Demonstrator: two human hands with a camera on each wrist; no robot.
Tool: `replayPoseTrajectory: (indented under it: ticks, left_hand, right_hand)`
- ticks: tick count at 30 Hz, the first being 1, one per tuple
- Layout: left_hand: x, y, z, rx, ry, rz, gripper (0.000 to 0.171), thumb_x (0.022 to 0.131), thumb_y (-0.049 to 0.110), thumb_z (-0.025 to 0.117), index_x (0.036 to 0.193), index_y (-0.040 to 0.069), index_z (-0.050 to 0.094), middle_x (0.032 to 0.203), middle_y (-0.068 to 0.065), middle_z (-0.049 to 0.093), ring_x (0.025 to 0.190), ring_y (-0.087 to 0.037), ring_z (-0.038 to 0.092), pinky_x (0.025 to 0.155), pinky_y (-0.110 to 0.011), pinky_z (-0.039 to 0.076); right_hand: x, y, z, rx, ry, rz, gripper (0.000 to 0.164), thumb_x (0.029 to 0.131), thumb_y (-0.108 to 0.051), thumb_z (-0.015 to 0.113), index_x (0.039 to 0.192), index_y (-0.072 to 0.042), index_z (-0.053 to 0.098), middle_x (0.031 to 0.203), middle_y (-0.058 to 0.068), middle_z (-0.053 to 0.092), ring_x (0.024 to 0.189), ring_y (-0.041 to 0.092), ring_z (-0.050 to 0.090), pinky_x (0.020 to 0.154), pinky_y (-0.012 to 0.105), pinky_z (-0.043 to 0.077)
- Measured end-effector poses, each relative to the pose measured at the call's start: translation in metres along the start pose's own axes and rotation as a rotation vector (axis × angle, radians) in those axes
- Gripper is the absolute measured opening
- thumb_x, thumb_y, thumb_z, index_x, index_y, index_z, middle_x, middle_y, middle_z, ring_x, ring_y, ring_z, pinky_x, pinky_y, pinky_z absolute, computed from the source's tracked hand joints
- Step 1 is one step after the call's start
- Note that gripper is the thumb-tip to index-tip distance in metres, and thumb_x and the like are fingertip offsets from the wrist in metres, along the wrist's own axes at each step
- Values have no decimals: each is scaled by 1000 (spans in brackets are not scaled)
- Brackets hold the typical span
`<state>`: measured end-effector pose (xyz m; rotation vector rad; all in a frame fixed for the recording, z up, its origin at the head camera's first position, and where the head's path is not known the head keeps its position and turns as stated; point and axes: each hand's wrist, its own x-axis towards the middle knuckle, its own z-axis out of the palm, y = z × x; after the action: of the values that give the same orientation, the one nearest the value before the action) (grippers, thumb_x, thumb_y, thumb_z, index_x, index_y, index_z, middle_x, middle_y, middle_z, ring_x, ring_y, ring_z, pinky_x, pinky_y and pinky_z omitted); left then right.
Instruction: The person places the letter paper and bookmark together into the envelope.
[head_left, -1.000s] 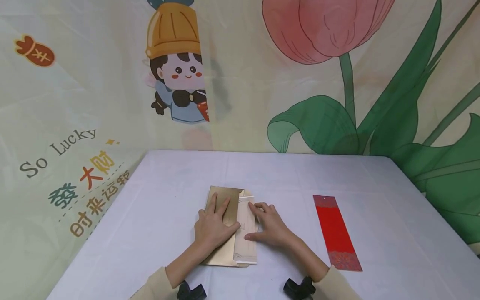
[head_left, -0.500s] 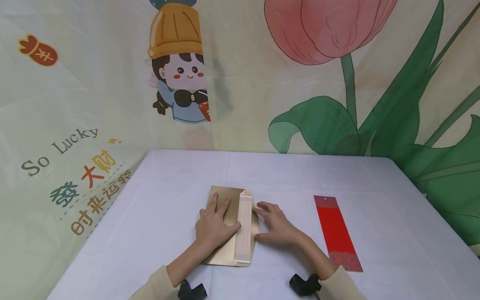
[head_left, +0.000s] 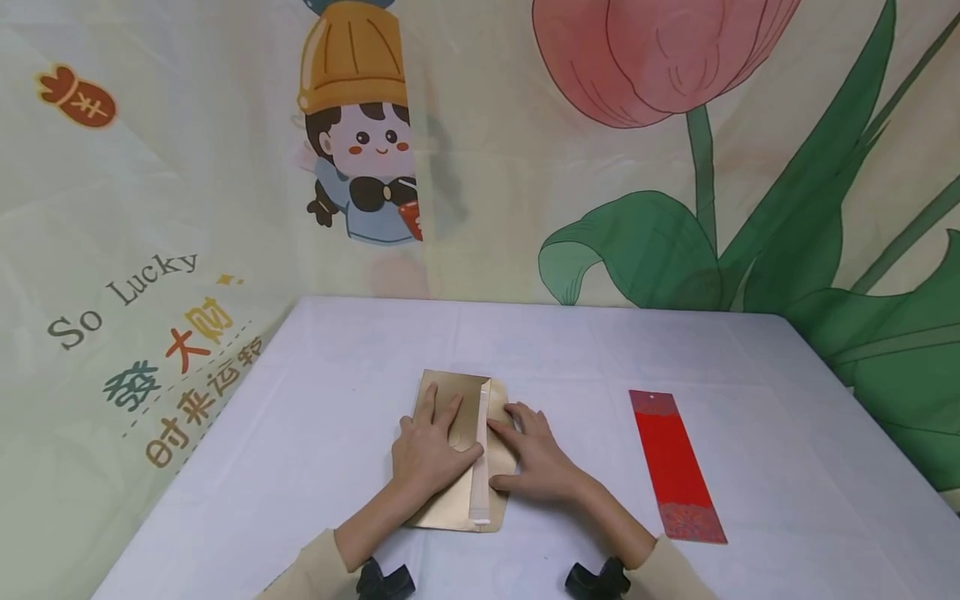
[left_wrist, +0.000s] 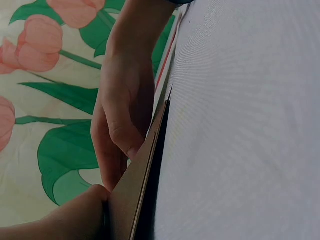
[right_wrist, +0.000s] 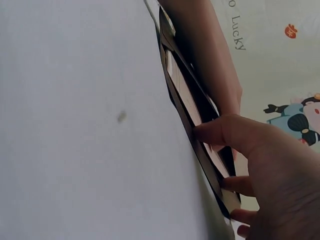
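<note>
A gold envelope lies on the table, its long opening and flap to the right. From the opening sticks a narrow strip of pale folded paper; the rest is hidden inside. My left hand lies across the envelope with fingers spread, the thumb reaching the opening. My right hand is over the flap, index fingertip and thumb tip at the outer edge of the paper. In the right wrist view, the paper shows between the envelope's two layers.
To the right lies a red card strip with patterned ends and a small hole at the top. A white cloth covers the table. Behind it hangs a printed backdrop with a tulip and a cartoon figure.
The pale paper has slid left into the envelope, so its visible strip is much narrower. My right hand moved off to the right, then back left against the paper. My left hand stays put.
</note>
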<state>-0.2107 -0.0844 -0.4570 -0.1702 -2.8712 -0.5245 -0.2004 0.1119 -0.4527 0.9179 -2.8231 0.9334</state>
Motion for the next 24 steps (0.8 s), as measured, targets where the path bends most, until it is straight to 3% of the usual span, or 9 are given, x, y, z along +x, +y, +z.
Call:
replayPoseTrajectory:
  ticks: [8, 14, 24]
  left_hand:
    - [1, 0, 0, 0, 2, 4, 80, 64, 60, 59, 137, 31, 45, 150, -6, 23, 78, -32, 44, 46, -33, 34]
    - [1, 0, 0, 0, -9, -2, 80, 64, 59, 58, 138, 31, 44, 150, -6, 22, 77, -31, 43, 45, -32, 33]
    - [2, 0, 0, 8, -14, -5, 80, 65, 60, 57, 138, 33, 43, 151, -5, 22, 77, -31, 44, 45, -31, 33]
  right_hand:
    - [1, -2, 5, -23, 30, -15, 79, 69, -39, 68, 137, -8, 44, 141, 23, 29, 133, 39, 18, 102, 62, 6]
    - [1, -2, 5, -25, 26, -24, 73, 69, -40, 67, 135, -14, 49, 142, 22, 28, 133, 39, 18, 102, 62, 5]
    - [-1, -4, 3, -47, 28, -5, 70, 71, -45, 67, 133, -14, 52, 144, 24, 26, 134, 40, 16, 103, 61, 7]
